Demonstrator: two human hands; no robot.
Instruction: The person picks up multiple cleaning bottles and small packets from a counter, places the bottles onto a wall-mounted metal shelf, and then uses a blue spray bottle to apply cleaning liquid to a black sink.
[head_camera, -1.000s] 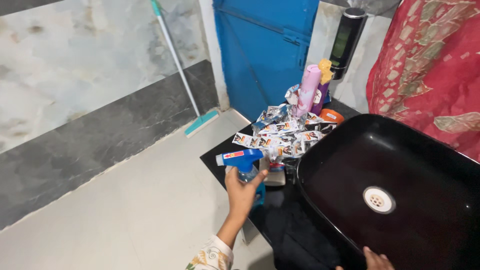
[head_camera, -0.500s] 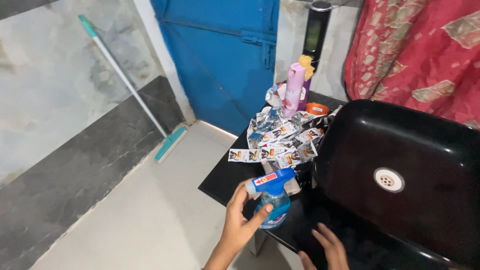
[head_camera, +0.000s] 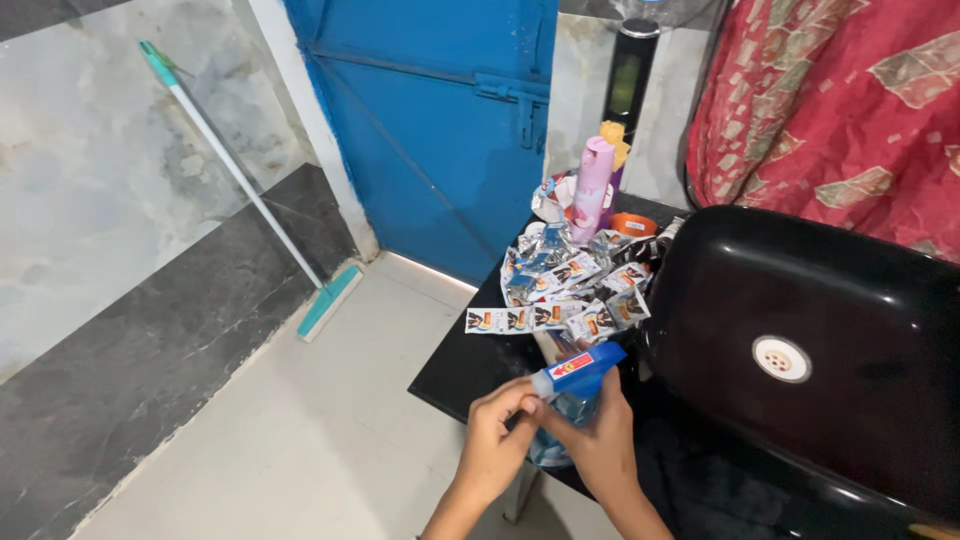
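Observation:
A clear spray bottle (head_camera: 570, 400) with a blue trigger head is held over the front of a black counter (head_camera: 462, 362). My left hand (head_camera: 492, 448) grips its lower left side, fingers near the neck. My right hand (head_camera: 597, 442) wraps the bottle's body from the right. The two hands touch each other around the bottle, and most of its body is hidden by them. The blue nozzle points up and to the right toward a black basin (head_camera: 800, 300).
A heap of small printed sachets (head_camera: 565, 285) lies on the counter behind the bottle. A pink bottle (head_camera: 590, 190), an orange lid (head_camera: 632, 224) and a black wall dispenser (head_camera: 628, 80) stand further back. A floor wiper (head_camera: 240, 190) leans on the wall by a blue door (head_camera: 430, 110). Red cloth (head_camera: 840, 110) hangs at right.
My right hand has come up from the counter edge and closed on the bottle. The bottle has shifted a little right, with its nozzle now tilted toward the basin.

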